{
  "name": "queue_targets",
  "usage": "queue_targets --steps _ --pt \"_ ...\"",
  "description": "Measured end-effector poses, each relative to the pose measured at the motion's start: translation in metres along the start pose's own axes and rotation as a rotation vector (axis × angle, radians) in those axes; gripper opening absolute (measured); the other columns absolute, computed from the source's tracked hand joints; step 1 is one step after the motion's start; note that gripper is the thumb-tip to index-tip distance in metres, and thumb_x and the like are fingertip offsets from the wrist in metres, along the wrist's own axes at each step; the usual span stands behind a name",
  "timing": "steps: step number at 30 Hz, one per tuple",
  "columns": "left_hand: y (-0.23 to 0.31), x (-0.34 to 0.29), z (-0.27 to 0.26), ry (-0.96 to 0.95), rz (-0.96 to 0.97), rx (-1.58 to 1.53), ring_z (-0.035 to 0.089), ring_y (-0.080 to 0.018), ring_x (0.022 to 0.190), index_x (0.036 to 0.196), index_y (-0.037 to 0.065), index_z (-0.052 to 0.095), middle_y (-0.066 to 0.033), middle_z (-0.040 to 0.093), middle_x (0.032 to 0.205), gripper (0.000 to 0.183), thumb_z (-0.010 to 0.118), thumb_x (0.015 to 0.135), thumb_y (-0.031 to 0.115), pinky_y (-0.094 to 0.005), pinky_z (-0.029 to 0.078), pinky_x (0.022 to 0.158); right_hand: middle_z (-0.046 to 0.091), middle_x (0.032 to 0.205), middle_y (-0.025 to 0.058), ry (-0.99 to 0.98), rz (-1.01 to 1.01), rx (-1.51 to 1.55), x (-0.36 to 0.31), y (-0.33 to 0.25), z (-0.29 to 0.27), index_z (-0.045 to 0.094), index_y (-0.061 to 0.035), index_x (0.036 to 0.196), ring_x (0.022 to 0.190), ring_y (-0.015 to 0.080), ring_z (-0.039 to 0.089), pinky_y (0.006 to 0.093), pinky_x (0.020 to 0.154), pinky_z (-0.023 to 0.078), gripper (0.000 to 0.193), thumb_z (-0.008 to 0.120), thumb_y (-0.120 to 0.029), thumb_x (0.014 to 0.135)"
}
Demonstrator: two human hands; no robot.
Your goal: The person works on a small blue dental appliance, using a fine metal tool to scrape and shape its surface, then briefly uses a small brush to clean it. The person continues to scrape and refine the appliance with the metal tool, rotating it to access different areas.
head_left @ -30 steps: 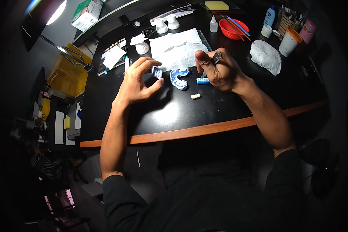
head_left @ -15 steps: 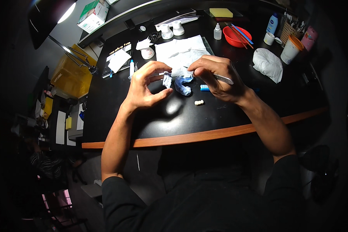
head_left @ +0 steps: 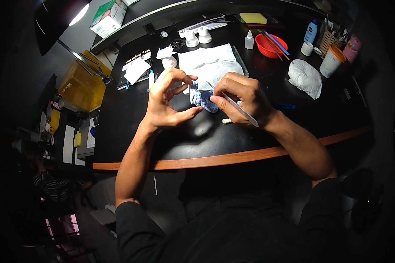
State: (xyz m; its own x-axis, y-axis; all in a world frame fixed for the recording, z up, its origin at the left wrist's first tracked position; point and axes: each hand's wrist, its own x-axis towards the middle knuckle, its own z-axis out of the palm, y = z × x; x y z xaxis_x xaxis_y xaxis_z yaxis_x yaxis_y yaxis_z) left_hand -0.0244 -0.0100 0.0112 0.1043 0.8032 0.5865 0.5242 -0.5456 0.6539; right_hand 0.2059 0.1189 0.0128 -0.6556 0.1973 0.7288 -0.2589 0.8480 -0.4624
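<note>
My left hand (head_left: 166, 101) grips a pale blue dental model (head_left: 195, 94) by its ends, between thumb and fingertips, with the row of teeth facing right. In my right hand (head_left: 245, 98) is a slim metal scalpel (head_left: 243, 112), its flat handle slanting down to the right and its thin tip pointing up-left near the model. A second blue arch-shaped dental model (head_left: 210, 105) lies on the table just behind, partly covered by my right fingers. Below that hand, a small cream-coloured row of teeth (head_left: 226, 121) shows in part.
White paper towels (head_left: 210, 61) lie beyond my hands. A red bowl (head_left: 271, 45) with sticks, a crumpled white bundle (head_left: 304, 78) and an orange-rimmed cup (head_left: 332, 61) stand to the right. At left are a white jar (head_left: 169, 62), a card of teeth (head_left: 137, 57) and a lamp (head_left: 79, 15).
My right hand has moved down and left, bringing the scalpel closer to the held model. The model has turned, showing its teeth more. My right hand now covers the brush head on the table.
</note>
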Motion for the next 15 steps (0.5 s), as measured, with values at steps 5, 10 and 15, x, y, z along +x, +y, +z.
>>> queue_targets --steps 5,10,15 --pt "0.005 0.007 0.007 0.051 0.153 0.062 0.065 -0.0291 0.127 0.125 -0.004 0.062 -0.0135 0.055 0.123 0.066 0.096 0.069 0.001 -0.0404 0.06 0.108 0.07 0.087 0.0129 0.03 0.04 0.057 -0.005 0.009 0.01 0.074 -0.0008 0.096 0.076 0.0282 0.07 0.0391 0.069 0.055 0.012 0.077 -0.013 0.095" --pt "0.008 0.004 0.016 0.167 0.208 0.047 0.066 -0.0251 0.124 0.133 -0.006 0.063 -0.0135 0.053 0.128 0.076 0.098 0.066 0.002 -0.0344 0.063 0.1 0.071 0.088 0.0126 0.011 0.033 0.035 -0.006 0.012 0.015 0.075 -0.0017 0.096 0.077 0.0276 0.071 0.0389 0.069 0.055 0.012 0.078 -0.014 0.095" --pt "0.01 0.001 0.018 0.127 0.148 -0.119 0.062 -0.0298 0.134 0.155 -0.004 0.041 -0.0129 0.048 0.139 0.108 0.101 0.065 0.004 -0.041 0.06 0.107 0.07 0.088 0.0112 0.082 0.076 0.042 -0.008 0.006 0.017 0.074 -0.0028 0.094 0.076 0.0253 0.071 0.0363 0.066 0.055 0.012 0.083 -0.007 0.088"
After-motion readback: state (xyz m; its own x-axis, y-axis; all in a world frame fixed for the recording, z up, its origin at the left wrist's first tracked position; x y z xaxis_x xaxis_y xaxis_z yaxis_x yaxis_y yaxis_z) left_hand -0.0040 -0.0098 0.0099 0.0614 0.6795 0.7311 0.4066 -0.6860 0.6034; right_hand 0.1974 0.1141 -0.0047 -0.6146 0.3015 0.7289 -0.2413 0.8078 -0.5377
